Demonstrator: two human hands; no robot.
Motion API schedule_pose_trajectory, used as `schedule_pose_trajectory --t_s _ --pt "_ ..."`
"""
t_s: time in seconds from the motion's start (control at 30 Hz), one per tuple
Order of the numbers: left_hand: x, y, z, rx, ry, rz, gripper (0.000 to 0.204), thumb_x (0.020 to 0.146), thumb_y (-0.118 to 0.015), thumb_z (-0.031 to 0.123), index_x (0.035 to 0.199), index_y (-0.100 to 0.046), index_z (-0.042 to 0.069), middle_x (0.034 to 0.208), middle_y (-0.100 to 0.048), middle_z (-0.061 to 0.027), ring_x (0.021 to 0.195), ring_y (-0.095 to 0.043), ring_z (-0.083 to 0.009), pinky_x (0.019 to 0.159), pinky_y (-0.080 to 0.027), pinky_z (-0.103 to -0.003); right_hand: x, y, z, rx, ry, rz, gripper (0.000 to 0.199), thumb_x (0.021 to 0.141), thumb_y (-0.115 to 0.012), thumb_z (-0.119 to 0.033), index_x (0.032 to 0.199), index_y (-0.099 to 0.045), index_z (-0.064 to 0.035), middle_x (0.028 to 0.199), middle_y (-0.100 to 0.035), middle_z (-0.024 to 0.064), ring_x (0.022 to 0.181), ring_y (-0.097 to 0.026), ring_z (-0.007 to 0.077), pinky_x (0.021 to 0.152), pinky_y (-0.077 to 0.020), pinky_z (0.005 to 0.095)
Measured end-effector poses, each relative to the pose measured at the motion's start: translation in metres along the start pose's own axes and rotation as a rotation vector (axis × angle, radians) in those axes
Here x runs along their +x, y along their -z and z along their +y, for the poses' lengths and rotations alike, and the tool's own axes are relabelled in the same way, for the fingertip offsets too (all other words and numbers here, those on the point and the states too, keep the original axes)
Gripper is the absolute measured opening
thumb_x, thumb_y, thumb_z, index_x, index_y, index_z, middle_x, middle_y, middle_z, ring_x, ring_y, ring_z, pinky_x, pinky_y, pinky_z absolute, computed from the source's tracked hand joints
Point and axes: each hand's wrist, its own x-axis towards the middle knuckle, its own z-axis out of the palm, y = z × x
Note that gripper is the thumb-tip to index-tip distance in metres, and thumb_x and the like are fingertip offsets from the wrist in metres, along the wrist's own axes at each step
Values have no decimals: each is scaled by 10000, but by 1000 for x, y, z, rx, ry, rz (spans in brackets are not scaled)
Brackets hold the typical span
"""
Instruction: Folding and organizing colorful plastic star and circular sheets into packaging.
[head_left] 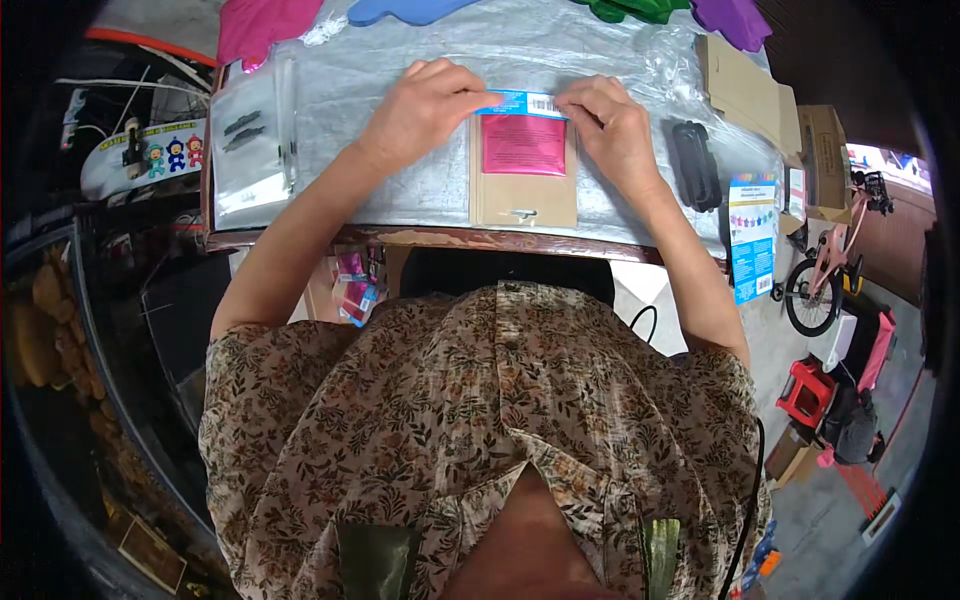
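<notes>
- Floral-print blouse [480, 420] fills the near view, and both forearms reach up and away to the desk [400, 190].
- Left hand [425, 105] sits at the top-left corner of the brown card package [525, 170], its grip pinched closed on the blue header strip [525, 102].
- Right hand [610, 125] mirrors it at the top-right corner, fingers closed on the same strip's end.
- That package lies flat near the front edge of the desk, pink insert [523, 143] showing just under the strip.
- My read: the strip is being seated along the top edge; next calls for even pressure from both ends, keeping it square.
- Off to the right lies a black oblong tool [695, 165]; clear plastic bags [250, 140] sit left.
</notes>
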Motion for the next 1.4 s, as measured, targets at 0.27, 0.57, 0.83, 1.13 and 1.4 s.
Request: schedule_pose_trajectory --t_s 0.27,0.57,0.83,1.13,1.4 --pt "-17 3 13 124 9 -75 457 826 -626 15 1263 -696 128 1143 -682 -40 1054 -639 -230 937 -498 -356 -19 1 -11 -266 129 -102 377 799 -657 36 1167 -710 -20 1175 -677 123 1071 -639 311 901 -530 382" --pt "-31 7 9 80 194 -298 514 909 -607 56 1407 -601 184 1494 -548 -42 1346 -545 -206 1105 -445 -366 -51 11 -27 -722 127 -270 623 882 -526 -33 1499 -485 -98 1534 -502 67 1353 -512 303 1172 -299 571" --pt "-13 -7 38 288 -10 -7 321 975 -619 249 1266 -698 140 1361 -650 -90 1349 -540 -259 1120 -426 -399 -49 9 -33 -754 46 -304 645 886 -504 1 1517 -463 -126 1561 -478 37 1407 -473 298 1196 -254 590" --pt "18 -20 9 78 307 -37 331 974 -674 289 1217 -701 66 1116 -729 -121 1017 -692 -260 907 -527 -400 -60 -3 -13 -616 60 -187 669 862 -525 24 1507 -482 -147 1542 -500 57 1413 -479 269 1191 -242 618" --pt "-78 137 28 -285 669 534 336 975 -678 267 1207 -696 24 1036 -721 -75 941 -685 -194 852 -538 -372 -56 24 -40 -139 -32 81 549 938 -526 32 1469 -529 -106 1373 -641 145 1265 -617 296 1087 -437 381"
